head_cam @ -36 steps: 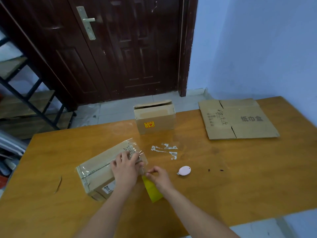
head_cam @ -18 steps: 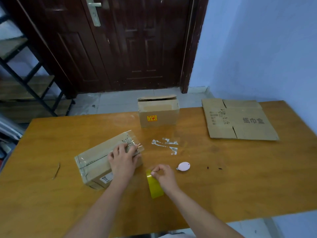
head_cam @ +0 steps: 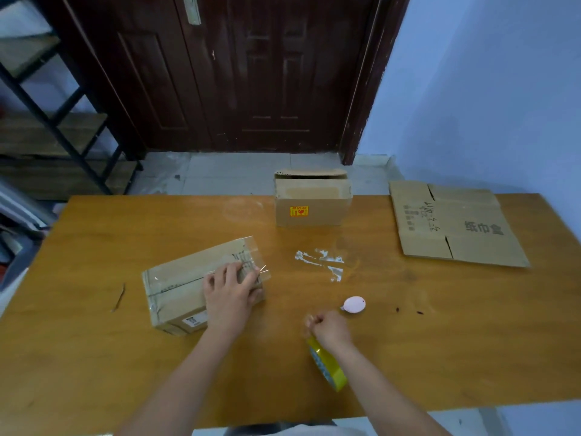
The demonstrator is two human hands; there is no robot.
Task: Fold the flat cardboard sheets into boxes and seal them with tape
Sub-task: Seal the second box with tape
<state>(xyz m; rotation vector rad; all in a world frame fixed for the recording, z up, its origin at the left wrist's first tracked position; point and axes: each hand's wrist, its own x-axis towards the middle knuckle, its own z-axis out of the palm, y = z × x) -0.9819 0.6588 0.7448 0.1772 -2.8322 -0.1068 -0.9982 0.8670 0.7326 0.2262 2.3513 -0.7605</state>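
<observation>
Wooden surface (head_cam: 94, 357) by door; left hand (head_cam: 231, 297) rests flat-fingered on taped box (head_cam: 188, 287), pressing tape end; right hand (head_cam: 330, 330) grasps yellow tape roll (head_cam: 327, 366) nearby; sealing step; next: cut tape, fetch flat sheet (head_cam: 456, 225)

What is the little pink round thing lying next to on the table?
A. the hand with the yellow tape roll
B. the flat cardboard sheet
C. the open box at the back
A: the small pink round object lies just beyond the right hand gripping the yellow tape roll, away from both cardboard items.
</observation>
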